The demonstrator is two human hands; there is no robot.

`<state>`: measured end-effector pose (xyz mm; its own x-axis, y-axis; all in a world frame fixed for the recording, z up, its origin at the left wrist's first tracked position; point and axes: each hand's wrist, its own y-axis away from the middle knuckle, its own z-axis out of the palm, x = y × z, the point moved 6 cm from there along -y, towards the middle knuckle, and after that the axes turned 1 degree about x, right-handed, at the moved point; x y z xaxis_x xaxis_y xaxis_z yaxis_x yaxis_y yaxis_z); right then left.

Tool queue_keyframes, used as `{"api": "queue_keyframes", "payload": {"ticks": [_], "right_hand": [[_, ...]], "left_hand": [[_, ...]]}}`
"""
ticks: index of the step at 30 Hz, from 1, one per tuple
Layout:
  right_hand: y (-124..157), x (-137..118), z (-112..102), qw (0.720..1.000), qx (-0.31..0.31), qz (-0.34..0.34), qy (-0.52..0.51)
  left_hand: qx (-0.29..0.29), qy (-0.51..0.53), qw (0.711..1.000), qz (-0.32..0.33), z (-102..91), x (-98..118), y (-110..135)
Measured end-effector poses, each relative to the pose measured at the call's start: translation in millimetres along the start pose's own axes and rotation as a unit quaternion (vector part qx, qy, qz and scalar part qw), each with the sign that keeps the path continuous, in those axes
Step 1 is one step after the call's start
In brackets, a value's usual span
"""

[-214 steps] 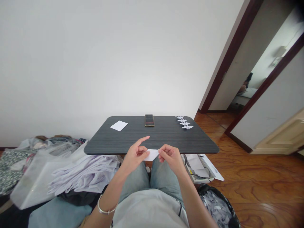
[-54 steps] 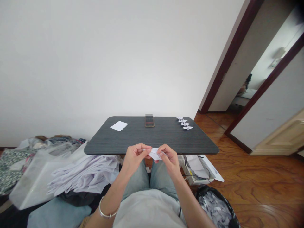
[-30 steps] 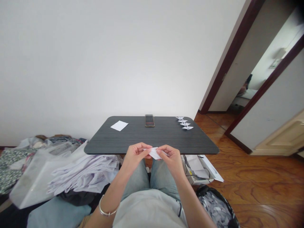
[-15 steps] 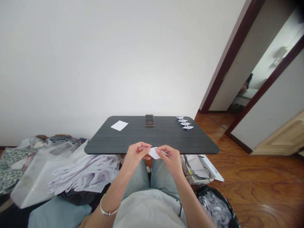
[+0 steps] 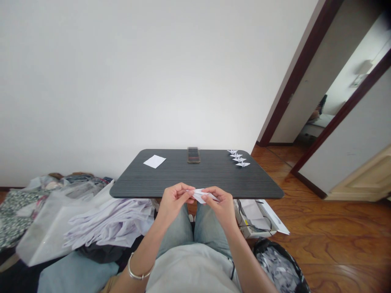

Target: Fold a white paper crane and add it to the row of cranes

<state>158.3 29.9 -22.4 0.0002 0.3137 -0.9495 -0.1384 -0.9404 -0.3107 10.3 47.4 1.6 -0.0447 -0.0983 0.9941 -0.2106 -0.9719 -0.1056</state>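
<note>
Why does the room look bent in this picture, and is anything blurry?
In the head view, the wide lens tilts the door frame and curves the table; the top-right corner darkens, a doorway patch is pixelated, and the paper between the left hand and right hand is fairly sharp.

Dark wood-grain desk, 12 o'clock: smartphone; white paper sheet, 11 o'clock; four paper cranes, 1 o'clock. Black bin of paper scraps, 5 o'clock.
</note>
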Motion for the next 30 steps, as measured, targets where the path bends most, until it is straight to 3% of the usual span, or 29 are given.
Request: {"api": "queue_keyframes", "payload": {"ticks": [13, 30], "right_hand": [[0.6, -5.4, 0.5, 1.000, -0.016, 0.007, 0.019], [0.6, -5.7, 2.4, 0.998, -0.012, 0.013, 0.052]], "left_hand": [[-0.020, -0.053, 0.998, 0.009, -2.6, 1.0, -0.5], [-0.037, -0.018, 0.998, -0.043, -0.7, -4.3, -4.7]]}}
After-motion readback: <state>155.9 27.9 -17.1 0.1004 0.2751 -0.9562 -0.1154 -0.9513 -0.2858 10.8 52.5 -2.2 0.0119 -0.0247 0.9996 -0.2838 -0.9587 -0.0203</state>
